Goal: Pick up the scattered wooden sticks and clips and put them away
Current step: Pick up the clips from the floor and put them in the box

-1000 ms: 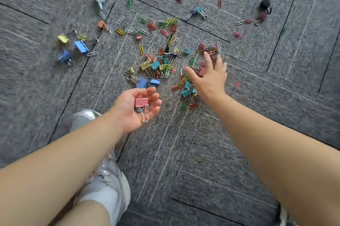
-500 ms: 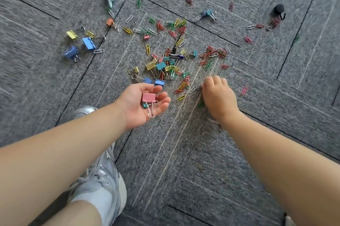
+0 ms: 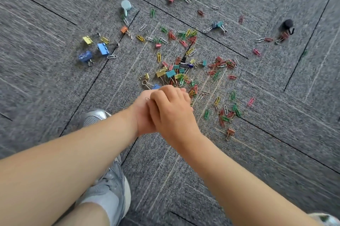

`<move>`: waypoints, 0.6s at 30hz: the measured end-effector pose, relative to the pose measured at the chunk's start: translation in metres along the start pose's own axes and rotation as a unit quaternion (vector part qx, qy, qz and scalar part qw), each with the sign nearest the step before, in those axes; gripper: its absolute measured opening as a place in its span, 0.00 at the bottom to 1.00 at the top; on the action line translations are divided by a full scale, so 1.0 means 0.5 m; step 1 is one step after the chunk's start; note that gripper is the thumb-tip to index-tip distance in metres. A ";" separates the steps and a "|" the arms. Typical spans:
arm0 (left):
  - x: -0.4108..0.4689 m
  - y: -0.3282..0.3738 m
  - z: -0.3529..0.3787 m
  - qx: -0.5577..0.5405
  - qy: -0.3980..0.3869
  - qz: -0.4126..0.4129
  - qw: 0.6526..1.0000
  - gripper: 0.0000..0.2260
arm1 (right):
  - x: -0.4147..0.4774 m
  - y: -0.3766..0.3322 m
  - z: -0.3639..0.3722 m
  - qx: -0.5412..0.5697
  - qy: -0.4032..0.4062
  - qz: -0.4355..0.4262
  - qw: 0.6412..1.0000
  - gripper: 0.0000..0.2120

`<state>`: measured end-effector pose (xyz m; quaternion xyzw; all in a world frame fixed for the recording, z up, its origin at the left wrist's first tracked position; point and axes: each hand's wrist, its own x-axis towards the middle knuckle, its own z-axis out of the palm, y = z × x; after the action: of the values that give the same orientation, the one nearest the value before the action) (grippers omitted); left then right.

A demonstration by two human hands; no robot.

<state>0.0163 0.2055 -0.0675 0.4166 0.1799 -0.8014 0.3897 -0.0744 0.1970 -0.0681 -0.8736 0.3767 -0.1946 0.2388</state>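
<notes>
Coloured paper clips and binder clips (image 3: pixel 176 74) lie scattered over the grey carpet ahead of me. My left hand (image 3: pixel 142 117) is cupped palm up, with one wire loop (image 3: pixel 147 99) of a clip showing at its edge. My right hand (image 3: pixel 171 109) lies over that palm with curled fingers and hides what is in it. A loose group of paper clips (image 3: pixel 227 115) sits just right of my hands, with an orange binder clip (image 3: pixel 230 132) nearer to me. I see no wooden sticks.
Blue binder clips (image 3: pixel 103 49) and yellow ones (image 3: pixel 87 39) lie to the left. A pale blue pin (image 3: pixel 126 5) and a black hook (image 3: pixel 286 25) lie farther out. My grey shoe (image 3: pixel 108 185) stands below my left arm.
My right hand left the floor at the pile's near edge and moved left onto my left palm, covering the pink binder clip. Some paper clips now lie dragged nearer to me.
</notes>
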 end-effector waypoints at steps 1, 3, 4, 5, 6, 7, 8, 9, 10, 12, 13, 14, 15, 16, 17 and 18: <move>-0.004 0.005 -0.005 -0.015 0.002 -0.001 1.000 0.14 | -0.004 -0.002 0.000 -0.004 0.001 0.004 1.000 0.07; -0.007 0.015 -0.024 -0.046 -0.002 0.020 0.999 0.15 | -0.011 -0.010 -0.010 -0.018 -0.004 -0.013 1.000 0.10; -0.010 0.022 -0.031 -0.042 -0.007 0.033 0.999 0.16 | -0.011 -0.014 -0.020 -0.020 -0.003 -0.021 1.000 0.12; -0.012 0.029 -0.038 -0.028 0.004 0.044 0.999 0.16 | -0.007 -0.012 -0.030 -0.014 0.010 -0.022 1.000 0.14; -0.018 0.037 -0.043 -0.028 0.010 0.041 0.999 0.13 | 0.003 -0.004 -0.038 -0.002 0.038 -0.012 0.999 0.14; -0.026 0.046 -0.048 -0.040 0.016 0.028 0.999 0.10 | 0.018 0.014 -0.040 0.009 0.069 0.020 0.997 0.14; -0.036 0.052 -0.052 -0.045 0.021 0.020 0.999 0.08 | 0.034 0.042 -0.039 0.014 0.096 0.080 0.992 0.15; -0.045 0.057 -0.055 -0.042 0.020 0.019 0.999 0.07 | 0.053 0.080 -0.036 0.018 0.102 0.165 0.981 0.17; -0.050 0.062 -0.065 -0.043 0.022 0.022 0.999 0.07 | 0.073 0.121 -0.034 0.018 0.087 0.258 0.962 0.19; -0.063 0.067 -0.085 -0.053 0.025 0.031 0.998 0.08 | 0.100 0.199 -0.024 0.000 0.032 0.399 0.916 0.25; -0.070 0.070 -0.096 -0.059 0.032 0.032 0.997 0.08 | 0.108 0.227 -0.016 -0.011 0.004 0.428 0.904 0.27; -0.078 0.073 -0.105 -0.058 0.037 0.032 0.997 0.08 | 0.116 0.244 -0.007 -0.024 -0.023 0.432 0.901 0.28; -0.084 0.077 -0.115 -0.056 0.042 0.033 0.997 0.09 | 0.123 0.250 0.006 -0.038 -0.045 0.417 0.907 0.29; -0.092 0.081 -0.125 -0.056 0.048 0.035 0.997 0.09 | 0.130 0.243 0.020 -0.050 -0.065 0.390 0.917 0.29; -0.098 0.086 -0.133 -0.056 0.054 0.039 0.996 0.09 | 0.136 0.229 0.037 -0.060 -0.086 0.358 0.928 0.30; -0.103 0.090 -0.141 -0.058 0.059 0.045 0.996 0.08 | 0.139 0.208 0.054 -0.071 -0.114 0.323 0.937 0.31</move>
<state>0.1063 0.2447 -0.0655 0.4476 0.2303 -0.7450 0.4378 -0.0745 0.0898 -0.1376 -0.7359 0.6216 0.0210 0.2675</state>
